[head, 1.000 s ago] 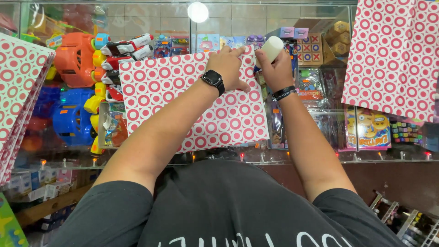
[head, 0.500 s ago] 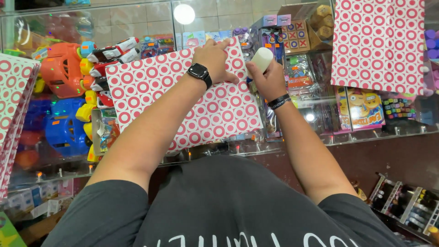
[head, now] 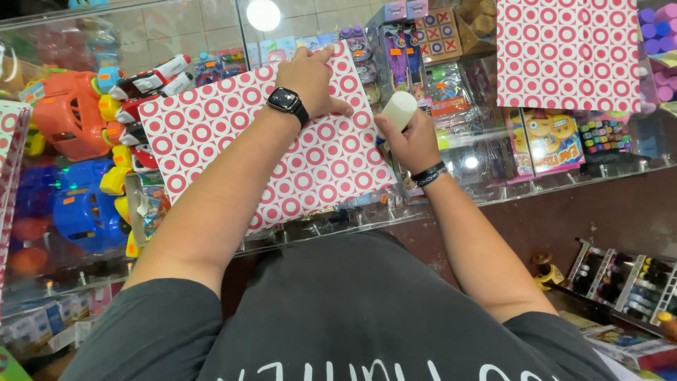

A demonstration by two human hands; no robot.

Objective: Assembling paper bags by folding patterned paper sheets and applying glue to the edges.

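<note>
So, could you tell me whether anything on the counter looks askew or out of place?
The red-and-white circle-patterned sheet under the left hand lies tilted across the glass counter, whereas another sheet lies squarer. Nothing looks spilled or damaged.

Red-and-white circle-patterned package (head: 282, 141) lies on the glass counter (head: 493, 183); matching sheet (head: 568, 53) at upper right.

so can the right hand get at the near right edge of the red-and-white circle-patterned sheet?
Probably yes. The right hand sits just beside the sheet with nothing between, though it grips a white cylinder. The left hand presses the far edge only.
</note>
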